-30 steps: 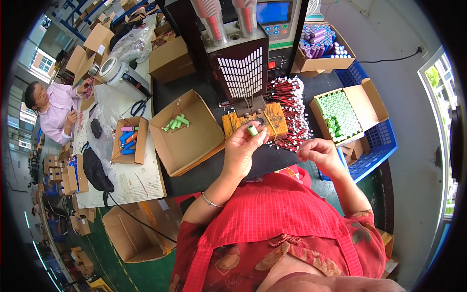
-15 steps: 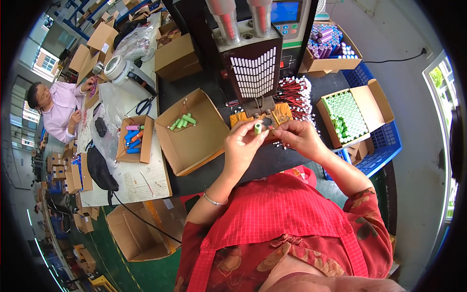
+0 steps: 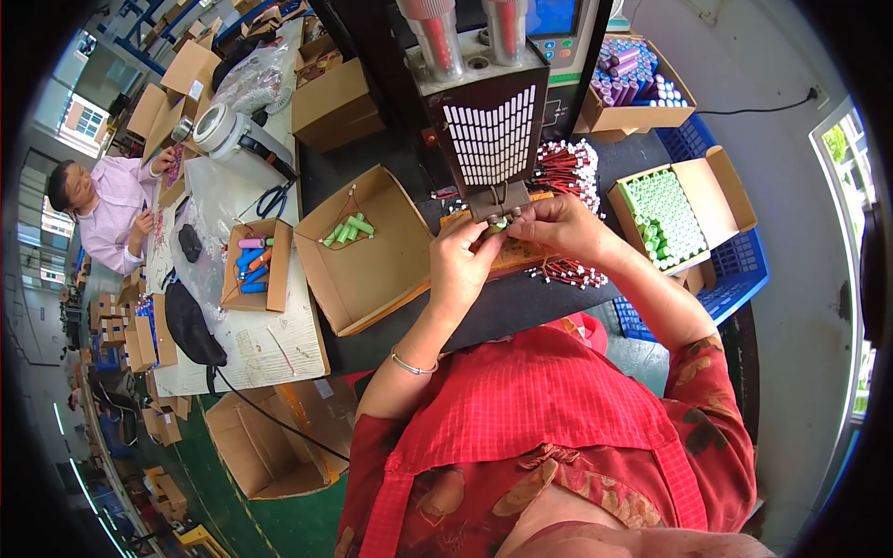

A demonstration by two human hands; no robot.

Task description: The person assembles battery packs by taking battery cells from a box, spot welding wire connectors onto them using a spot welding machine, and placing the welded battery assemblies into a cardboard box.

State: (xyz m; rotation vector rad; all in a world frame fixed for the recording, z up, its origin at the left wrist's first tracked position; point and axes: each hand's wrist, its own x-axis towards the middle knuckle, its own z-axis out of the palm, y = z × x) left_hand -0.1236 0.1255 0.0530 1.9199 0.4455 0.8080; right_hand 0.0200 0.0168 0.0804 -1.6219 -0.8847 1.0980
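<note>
We hold a small green cell (image 3: 496,226) between both hands, right under the grey head of the machine (image 3: 491,139). The cell lies just ahead of our fingers, its long axis seemingly running left to right, though it is mostly hidden. Our left hand (image 3: 462,263) comes at it from below and left, fingers closed to a narrow pinch on its near end. Our right hand (image 3: 549,223) meets it from the right, fingers curled and also pinching. Both hands are about equally near. An open carton (image 3: 372,279) with a few green cells sits to the left.
</note>
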